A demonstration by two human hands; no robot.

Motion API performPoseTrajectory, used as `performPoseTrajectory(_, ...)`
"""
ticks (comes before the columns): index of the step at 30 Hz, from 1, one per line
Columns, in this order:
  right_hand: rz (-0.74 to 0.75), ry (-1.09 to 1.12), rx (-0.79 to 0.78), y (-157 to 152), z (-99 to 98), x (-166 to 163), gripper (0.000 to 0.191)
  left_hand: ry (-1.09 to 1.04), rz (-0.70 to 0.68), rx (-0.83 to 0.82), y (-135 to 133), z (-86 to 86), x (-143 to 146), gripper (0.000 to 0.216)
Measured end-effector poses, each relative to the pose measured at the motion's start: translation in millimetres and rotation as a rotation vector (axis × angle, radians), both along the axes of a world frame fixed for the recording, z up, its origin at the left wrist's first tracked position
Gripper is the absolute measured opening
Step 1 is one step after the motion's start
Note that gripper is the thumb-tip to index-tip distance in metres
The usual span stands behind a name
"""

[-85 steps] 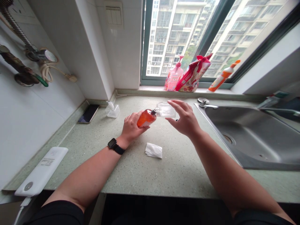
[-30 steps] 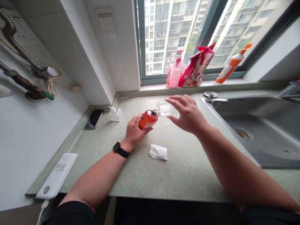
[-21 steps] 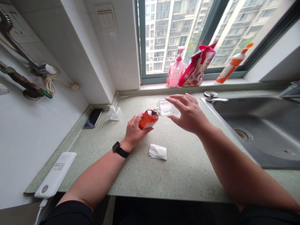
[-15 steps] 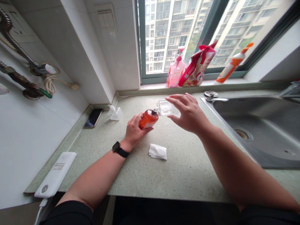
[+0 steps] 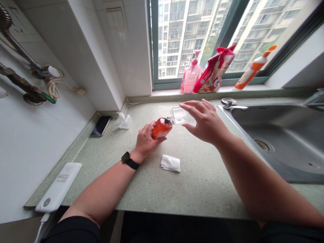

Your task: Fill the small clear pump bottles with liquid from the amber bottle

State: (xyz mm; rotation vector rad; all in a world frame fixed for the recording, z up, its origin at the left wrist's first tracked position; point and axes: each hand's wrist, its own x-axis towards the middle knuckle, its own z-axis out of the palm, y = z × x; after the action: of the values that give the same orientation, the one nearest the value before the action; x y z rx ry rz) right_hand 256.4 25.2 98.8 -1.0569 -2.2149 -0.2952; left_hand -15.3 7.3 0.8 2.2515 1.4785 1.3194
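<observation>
My left hand [image 5: 147, 138] is wrapped round an orange-red bottle [image 5: 162, 129], which leans to the right with its dark mouth upward. In my right hand [image 5: 204, 119] is a clear, square-sided bottle [image 5: 181, 115], lying nearly on its side between thumb and fingers. Its threaded neck meets the mouth of the orange-red bottle. Whether liquid passes between them is too small to make out. Below the two bottles a folded white tissue [image 5: 170, 163] lies on the green speckled counter [image 5: 194, 189]. Further left stands a small clear container with a white pump top [image 5: 124, 120].
A phone [image 5: 100, 126] and a white power bank [image 5: 59, 187] with a cable lie at left. To the right is a steel sink [image 5: 283, 135]. On the windowsill stand a pink pump bottle [image 5: 190, 78], a red bag [image 5: 215, 72] and an orange-and-white bottle [image 5: 251, 72].
Both hands and bottles keep nearly the same pose. The whole view has shifted very slightly; neither bottle has been let go.
</observation>
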Motion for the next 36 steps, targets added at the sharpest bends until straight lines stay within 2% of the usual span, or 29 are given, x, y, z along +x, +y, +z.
performPoseTrajectory(11, 0.003, -0.019, 0.017, -2.2, 1.8, 0.2, 0.066, 0.004, -0.016, 0.007, 0.0, -1.5, 0.8, 0.084)
performPoseTrajectory(36, 0.048, 0.020, -0.004, -2.0, 2.6, -0.5, 0.073, 0.003, -0.036, 0.026, -0.1, -1.8, 0.4, 0.084)
